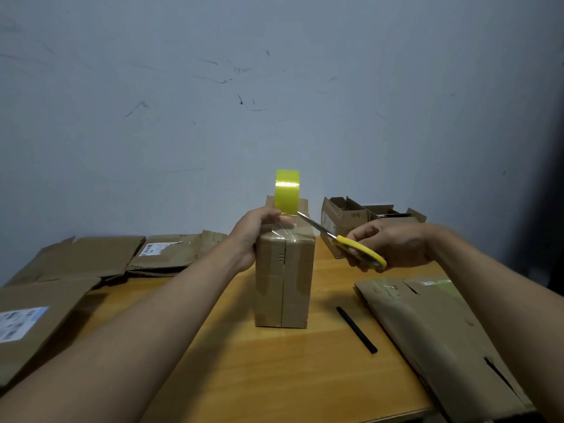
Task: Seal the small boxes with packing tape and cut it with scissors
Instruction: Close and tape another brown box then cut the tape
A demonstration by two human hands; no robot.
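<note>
Box: small cardboard box (284, 279) stands upright at mid-table on the wooden table (268, 377); vertical flap seam faces the camera; far flap stands up behind the roll.
Tape roll: yellow-tinted packing tape roll (286, 191) held on edge above the box's top far edge, touching or just over it.
Tape strip: clear tape strip (285, 231) runs from the roll down onto the box top and over its front upper edge; wrinkled.
Left hand: left hand (255, 232) at the box's upper left corner; fingers curled round the lower part of the roll, thumb side pressing near the strip.
Right hand: right hand (389, 247) to the right of the box, above the table; fingers clenched through the yellow handles.
Scissors: yellow-handled scissors (341, 239) point up and left; blade tips reach the strip just below the roll; blade gap too fine to tell.
Left of table: flattened cardboard boxes (91, 257) with printed labels, overlapping.
Right foreground: flattened cardboard box (433, 331) lies at the table's near right.
Right background: open cardboard boxes (351, 218) side by side near the wall.
Between: black strip (356, 330) lies flat on the table, apart from the upright box.
</note>
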